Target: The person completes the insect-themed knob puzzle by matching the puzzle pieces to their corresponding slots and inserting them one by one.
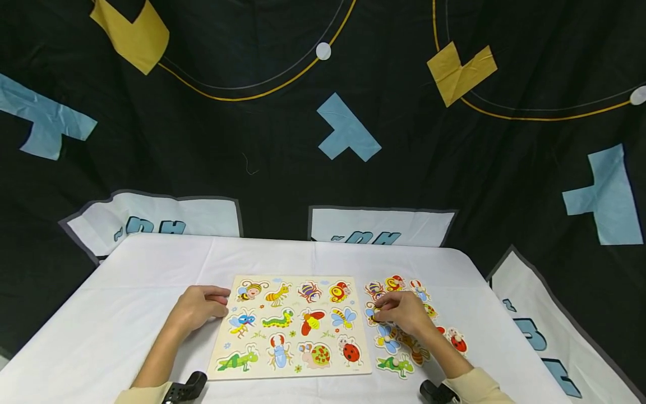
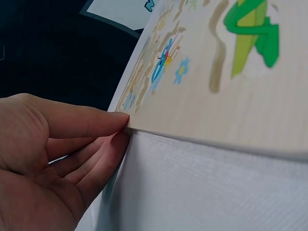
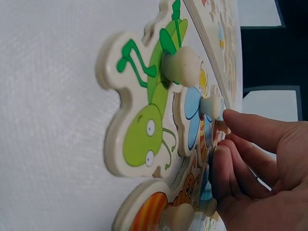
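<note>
A wooden insect puzzle board [image 1: 252,375] lies on the white table, covered in colourful bug pictures. At its left edge my left hand [image 1: 199,308] holds the rim. The left wrist view shows the upper finger at the board's top face and the other fingertips just under the edge. Right of the board, my right hand [image 1: 404,311] pinches a bee puzzle piece [image 1: 370,314] among the loose ones; its fingers partly cover it. Nearer me lie a blue-winged piece [image 1: 387,339] and a green grasshopper piece [image 3: 149,120], each with a round wooden knob.
Several more knobbed pieces are spread around the right hand, including a spider piece [image 1: 374,289], a snail piece [image 1: 395,283] and a ladybird piece [image 1: 457,341]. Some sit close together or overlap. A black curtain [image 1: 282,179] hangs behind the white table [image 1: 282,255].
</note>
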The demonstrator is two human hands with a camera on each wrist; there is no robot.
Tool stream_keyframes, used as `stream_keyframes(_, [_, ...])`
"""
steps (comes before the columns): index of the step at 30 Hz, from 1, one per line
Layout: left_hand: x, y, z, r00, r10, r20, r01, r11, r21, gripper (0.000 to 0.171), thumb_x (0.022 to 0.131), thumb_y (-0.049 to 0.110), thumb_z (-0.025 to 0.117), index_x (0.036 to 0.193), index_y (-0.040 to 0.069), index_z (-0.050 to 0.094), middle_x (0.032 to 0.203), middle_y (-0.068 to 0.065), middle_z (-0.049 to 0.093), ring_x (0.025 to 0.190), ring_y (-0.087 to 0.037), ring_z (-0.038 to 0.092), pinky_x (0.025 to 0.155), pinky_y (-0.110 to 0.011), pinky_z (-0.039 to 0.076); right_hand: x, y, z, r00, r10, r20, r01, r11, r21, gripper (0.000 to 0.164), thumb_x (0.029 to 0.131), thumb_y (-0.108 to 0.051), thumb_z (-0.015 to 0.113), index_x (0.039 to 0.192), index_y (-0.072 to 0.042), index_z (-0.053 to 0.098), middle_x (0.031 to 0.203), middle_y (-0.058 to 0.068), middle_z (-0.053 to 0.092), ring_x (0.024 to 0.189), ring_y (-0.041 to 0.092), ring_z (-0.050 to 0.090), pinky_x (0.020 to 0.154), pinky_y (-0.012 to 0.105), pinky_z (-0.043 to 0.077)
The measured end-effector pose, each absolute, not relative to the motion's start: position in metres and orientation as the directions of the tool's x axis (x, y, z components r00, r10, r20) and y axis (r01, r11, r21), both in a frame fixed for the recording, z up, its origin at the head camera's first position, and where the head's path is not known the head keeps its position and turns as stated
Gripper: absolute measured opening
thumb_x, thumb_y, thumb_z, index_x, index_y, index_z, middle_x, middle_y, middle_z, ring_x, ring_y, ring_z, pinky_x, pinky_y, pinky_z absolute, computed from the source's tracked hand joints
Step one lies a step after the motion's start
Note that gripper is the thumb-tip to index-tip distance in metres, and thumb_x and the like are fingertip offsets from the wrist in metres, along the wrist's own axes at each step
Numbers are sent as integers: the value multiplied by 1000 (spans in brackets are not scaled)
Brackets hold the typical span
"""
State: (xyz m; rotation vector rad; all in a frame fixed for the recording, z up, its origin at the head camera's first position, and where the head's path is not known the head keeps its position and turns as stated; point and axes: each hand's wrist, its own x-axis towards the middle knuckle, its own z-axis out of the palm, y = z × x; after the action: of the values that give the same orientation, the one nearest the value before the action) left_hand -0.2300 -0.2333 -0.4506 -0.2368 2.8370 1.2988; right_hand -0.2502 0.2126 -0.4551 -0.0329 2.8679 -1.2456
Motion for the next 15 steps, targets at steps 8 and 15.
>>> stream_keyframes(8, [-230,-236,-452,-991,-113,-72,-126,620,774,49,75,6,79,122,-3,70,94,-7,75,81,-16,63,73,-30,46,-253,215,-452,-996,-40,-77,32,649,-760,21,71,-11,89,89,-12,78,75,-1,65,71,15,56,64,28,44])
stream_keyframes(15, [-231,-237,-453,-990,-114,-83,-136,620,773,50,75,7,80,123,-2,70,94,-6,75,82,-16,63,74,-30,46,-255,219,-450,-988,-111,-103,10,630,-776,23,72,-10,89,92,-8,76,75,1,64,69,15,56,62,27,44])
